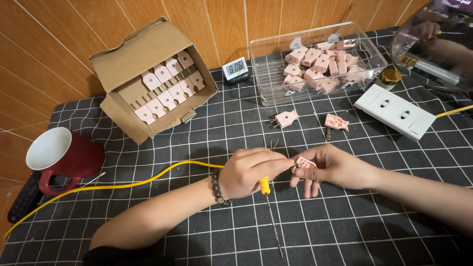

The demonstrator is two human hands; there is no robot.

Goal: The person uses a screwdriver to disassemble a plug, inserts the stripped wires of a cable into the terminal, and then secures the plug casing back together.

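1. Our left hand [249, 172] is closed around a yellow-handled screwdriver [269, 207], whose shaft points down toward us over the mat [315, 226]; its fingertips also reach the plug.
2. Our right hand [327, 167] pinches an open pink plug [304, 165] between thumb and fingers, just above the mat at the centre.
3. A yellow cable [123, 186] runs from the left edge across the mat and passes behind our left hand; we cannot tell where it ends.
4. Two more pink plugs lie past the hands: a closed one [286, 118] and an opened one [336, 122].
5. A clear bin [268, 74] behind them holds many pink plugs.
6. A cardboard box [148, 54] at the back left holds plugs in rows.
7. A red mug [64, 155] stands at the left, a white socket strip [394, 111] at the right, a small clock [235, 68] between box and bin.
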